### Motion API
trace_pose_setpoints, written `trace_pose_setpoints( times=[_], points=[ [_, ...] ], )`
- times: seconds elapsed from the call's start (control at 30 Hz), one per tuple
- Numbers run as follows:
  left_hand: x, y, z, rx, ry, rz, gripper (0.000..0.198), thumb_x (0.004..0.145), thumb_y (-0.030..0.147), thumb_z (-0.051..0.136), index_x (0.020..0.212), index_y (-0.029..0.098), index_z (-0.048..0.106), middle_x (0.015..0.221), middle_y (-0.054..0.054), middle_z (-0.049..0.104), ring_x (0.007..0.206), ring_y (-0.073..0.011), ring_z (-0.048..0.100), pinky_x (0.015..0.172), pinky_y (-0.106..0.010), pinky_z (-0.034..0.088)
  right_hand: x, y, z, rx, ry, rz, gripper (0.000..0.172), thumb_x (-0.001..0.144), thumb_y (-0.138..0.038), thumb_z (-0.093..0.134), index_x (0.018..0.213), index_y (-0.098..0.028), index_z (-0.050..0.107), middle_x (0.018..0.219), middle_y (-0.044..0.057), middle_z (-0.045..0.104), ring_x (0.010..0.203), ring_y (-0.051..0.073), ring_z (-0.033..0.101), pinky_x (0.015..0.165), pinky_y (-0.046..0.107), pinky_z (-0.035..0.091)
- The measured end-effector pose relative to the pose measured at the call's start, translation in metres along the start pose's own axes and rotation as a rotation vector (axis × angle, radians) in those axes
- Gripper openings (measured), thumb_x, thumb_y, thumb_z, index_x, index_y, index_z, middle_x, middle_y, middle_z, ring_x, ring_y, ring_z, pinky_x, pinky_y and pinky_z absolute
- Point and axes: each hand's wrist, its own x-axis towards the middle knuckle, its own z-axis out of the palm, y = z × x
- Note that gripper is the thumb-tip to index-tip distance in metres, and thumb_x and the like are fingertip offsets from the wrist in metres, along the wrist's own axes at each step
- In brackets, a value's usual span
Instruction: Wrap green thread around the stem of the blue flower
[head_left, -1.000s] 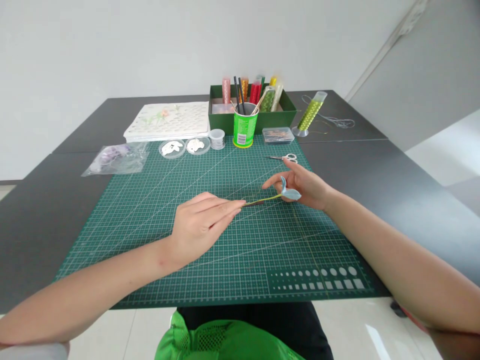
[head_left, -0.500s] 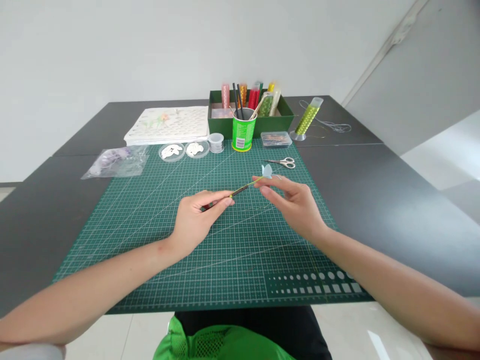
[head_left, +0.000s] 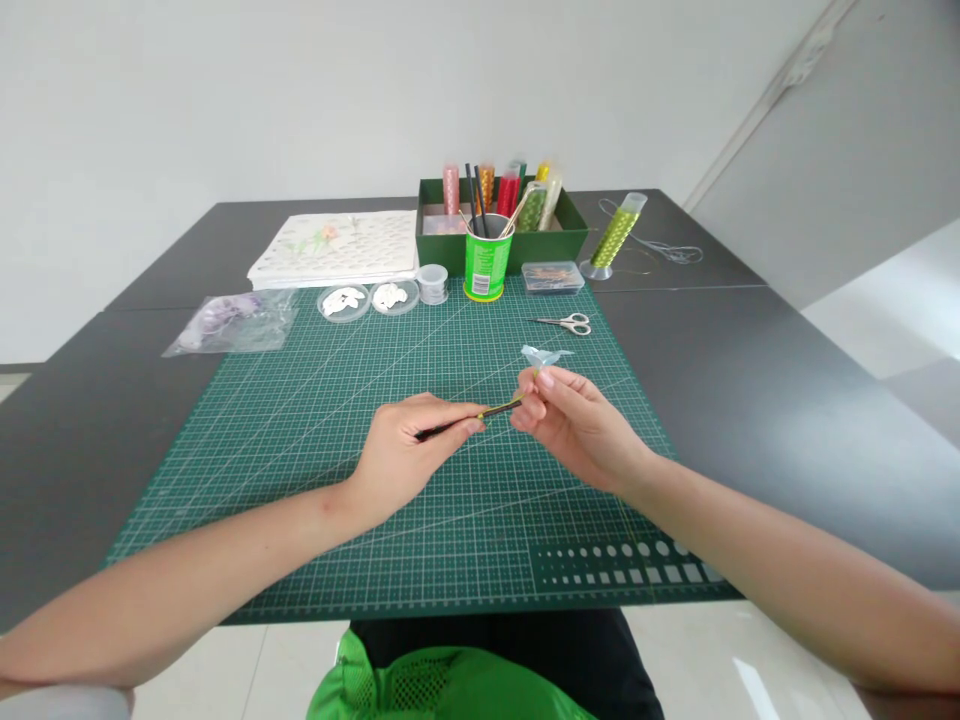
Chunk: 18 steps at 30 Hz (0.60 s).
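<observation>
A pale blue artificial flower stands above the fingertips of my right hand, which is closed in a pinch at its base. From there a thin yellow-green stem runs left to my left hand. The left thumb and fingers are pressed together on that stem and on a slim dark stick lying along it. The stick's exact kind does not show, and part of it is hidden in the palm. Both hands are above the green cutting mat. Beyond the flower lie small scissors.
At the back stand a green box of thread spools, a green can with sticks, and a lone green spool. Two dishes of white pieces, a clear case, a plastic bag and a white stack lie around.
My right hand has gone from loosely spread beside the stem to pinching the flower's base. The flower has tilted and dropped slightly. My left hand has shifted a little right and nearer me.
</observation>
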Motion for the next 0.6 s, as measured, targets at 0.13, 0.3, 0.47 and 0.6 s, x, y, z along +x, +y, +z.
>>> trace_pose_setpoints(
  times=[0.13,0.3,0.47,0.6],
  points=[
    [-0.0025,-0.0006,-0.0005,0.041,-0.018,0.049,0.020,0.091,0.017,0.076,0.107,0.026,0.083,0.081,0.002,0.081,0.065,-0.0124,0.066,0.064,-0.025,0.054,0.0009,-0.0035,0.0000,0.013,-0.043,0.054,0.025,0.093,-0.033,0.075,0.075,-0.017,0.072,0.064,-0.005,0.049,0.061,0.006,0.049,0.065,0.018,0.048],
    [-0.0031,-0.0033,-0.0005,0.077,0.021,0.111,0.017,0.092,0.020,0.076,0.106,0.026,0.083,0.083,0.002,0.082,0.065,-0.0125,0.067,0.065,-0.026,0.055,0.0013,-0.0037,-0.0048,-0.057,-0.039,0.018,0.021,0.092,-0.035,0.075,0.079,-0.019,0.075,0.063,-0.004,0.054,0.059,0.007,0.050,0.062,0.020,0.047],
    [-0.0016,-0.0030,-0.0020,0.195,0.069,0.195,0.017,0.095,0.019,0.073,0.107,0.026,0.082,0.088,0.002,0.083,0.071,-0.0136,0.073,0.072,-0.028,0.057,-0.0005,-0.0013,-0.0047,-0.361,0.100,-0.211,0.012,0.086,-0.030,0.080,0.076,-0.023,0.077,0.060,-0.004,0.063,0.056,0.009,0.054,0.059,0.023,0.049],
    [-0.0019,-0.0021,-0.0011,0.237,0.068,0.242,0.018,0.095,0.018,0.072,0.108,0.026,0.082,0.091,0.001,0.083,0.075,-0.0146,0.075,0.073,-0.028,0.059,-0.0039,0.0011,0.0018,-0.596,0.264,-0.334,0.011,0.082,-0.026,0.081,0.071,-0.023,0.077,0.078,0.000,0.076,0.049,0.008,0.056,0.050,0.025,0.052]
  ],
)
